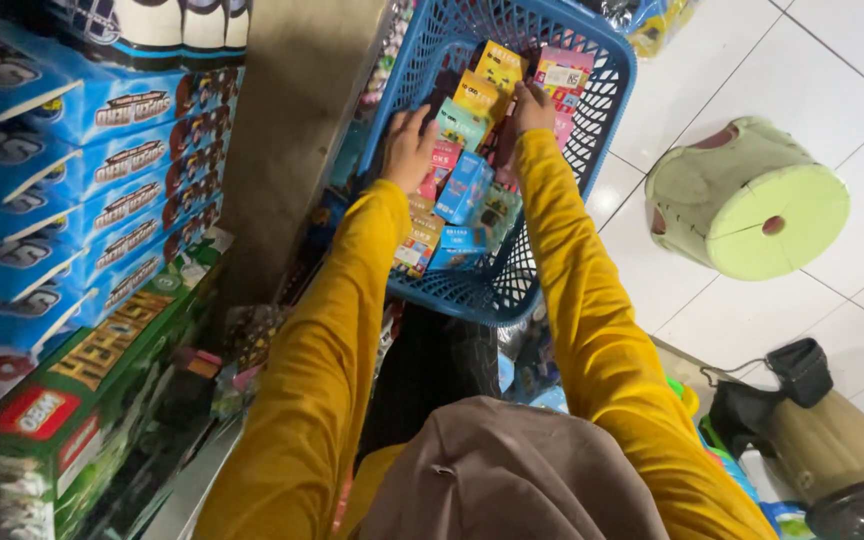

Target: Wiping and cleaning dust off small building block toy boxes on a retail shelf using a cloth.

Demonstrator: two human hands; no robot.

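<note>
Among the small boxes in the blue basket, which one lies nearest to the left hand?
The red box, just right of the left hand and almost touching its fingers. The yellow boxes lie farther up, toward the basket's far end.

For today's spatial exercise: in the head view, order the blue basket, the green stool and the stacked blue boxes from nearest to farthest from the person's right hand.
1. Blue basket: the right hand is inside it, among small colourful boxes.
2. Green stool: on the white tile floor, to the hand's right.
3. Stacked blue boxes: far left, beyond the left hand.
</note>
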